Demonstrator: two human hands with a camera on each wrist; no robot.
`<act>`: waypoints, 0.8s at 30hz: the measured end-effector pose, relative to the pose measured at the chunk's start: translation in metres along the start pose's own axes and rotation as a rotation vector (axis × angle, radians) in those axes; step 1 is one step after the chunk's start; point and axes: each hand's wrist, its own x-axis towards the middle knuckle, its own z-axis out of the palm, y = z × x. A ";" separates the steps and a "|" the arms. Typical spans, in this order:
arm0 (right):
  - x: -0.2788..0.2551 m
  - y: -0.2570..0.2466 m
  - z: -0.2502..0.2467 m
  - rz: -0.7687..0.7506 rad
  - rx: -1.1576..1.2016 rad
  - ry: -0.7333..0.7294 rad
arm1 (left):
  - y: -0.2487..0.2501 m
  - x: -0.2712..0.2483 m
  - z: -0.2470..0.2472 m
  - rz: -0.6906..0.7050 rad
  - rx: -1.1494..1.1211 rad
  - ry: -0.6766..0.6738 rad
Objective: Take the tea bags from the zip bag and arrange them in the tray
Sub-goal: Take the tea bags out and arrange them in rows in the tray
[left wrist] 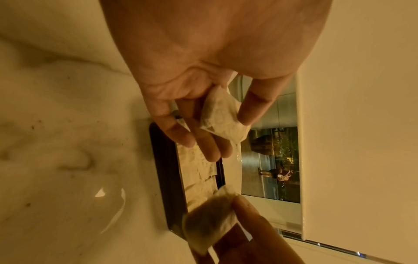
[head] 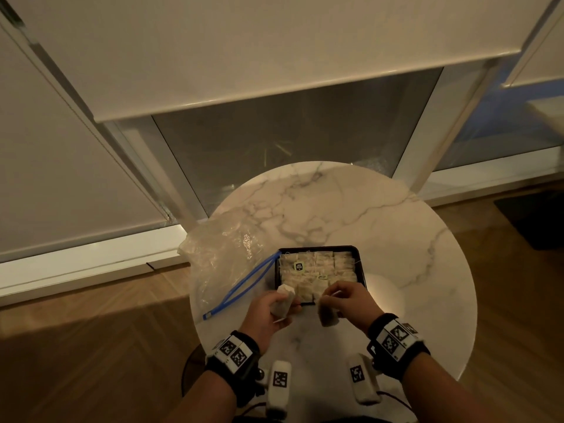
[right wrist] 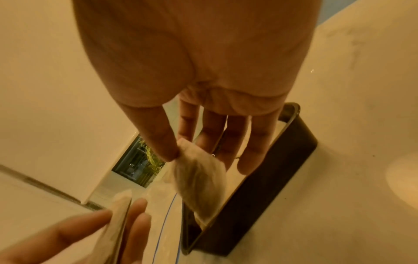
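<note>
Placing step: lay each tea bag flat in the near row of the tray point(head: 361, 270), which looks nearly full; mind strings. Left hand point(head: 268, 312) pinches a tea bag point(head: 282, 302) at the tray's near-left corner. Right hand point(head: 351, 302) pinches another bag point(head: 328, 314) by thumb and forefinger, other fingers extended. Zip bag point(head: 219, 257) lies left on the counter point(head: 396, 239).

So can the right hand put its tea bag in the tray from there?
Probably yes. The right hand pinches a tea bag just at the tray's near edge, with nothing between them. The tray looks nearly full of tea bags, though, so a free spot may be hard to find.
</note>
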 end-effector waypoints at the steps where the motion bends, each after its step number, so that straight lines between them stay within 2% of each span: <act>1: 0.004 0.001 -0.005 -0.018 -0.018 0.062 | -0.001 0.000 0.004 -0.018 -0.036 -0.003; 4: 0.014 0.003 -0.019 -0.041 -0.026 0.214 | -0.004 0.004 0.012 -0.011 -0.013 0.010; 7: 0.018 -0.001 -0.028 -0.060 -0.062 0.169 | -0.002 0.010 0.016 0.065 0.119 0.046; 11: 0.026 0.000 -0.040 -0.079 -0.134 0.235 | 0.003 0.013 0.022 0.219 0.203 0.099; 15: 0.035 0.003 -0.045 -0.067 -0.153 0.133 | 0.001 0.020 0.032 0.317 0.513 0.027; 19: 0.037 -0.003 -0.046 -0.137 -0.249 -0.041 | -0.009 0.031 0.048 0.385 0.799 -0.029; 24: 0.039 -0.012 -0.049 -0.243 -0.281 -0.123 | -0.015 0.043 0.068 0.399 0.917 -0.102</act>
